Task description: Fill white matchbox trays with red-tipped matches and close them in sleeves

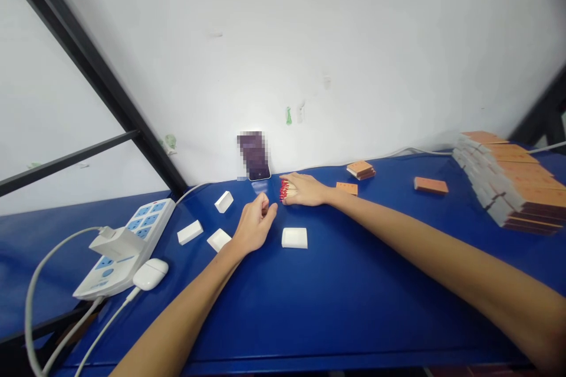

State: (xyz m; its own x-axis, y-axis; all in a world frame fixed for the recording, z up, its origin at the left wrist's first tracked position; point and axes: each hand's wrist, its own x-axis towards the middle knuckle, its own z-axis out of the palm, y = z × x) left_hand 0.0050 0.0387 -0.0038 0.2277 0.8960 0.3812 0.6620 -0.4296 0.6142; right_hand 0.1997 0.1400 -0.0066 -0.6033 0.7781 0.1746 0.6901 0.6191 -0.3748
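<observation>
My right hand (305, 189) lies on the blue table (336, 294), fingers closed round a bundle of red-tipped matches (283, 190) whose heads point left. My left hand (255, 225) rests just left of it, fingers curled in a pinch near the match heads; what it holds, if anything, is hidden. A white inner matchbox tray (294, 238) lies right of my left hand. Three more white trays (219, 240) (190, 232) (223, 201) lie to its left.
A phone (255, 156) leans on the white wall. Orange matchbox sleeves (361, 169) (430, 185) (347, 188) lie at the back, with a big stack of them (508, 179) at far right. A white power strip (128, 244) and earbud case (150, 274) sit at left.
</observation>
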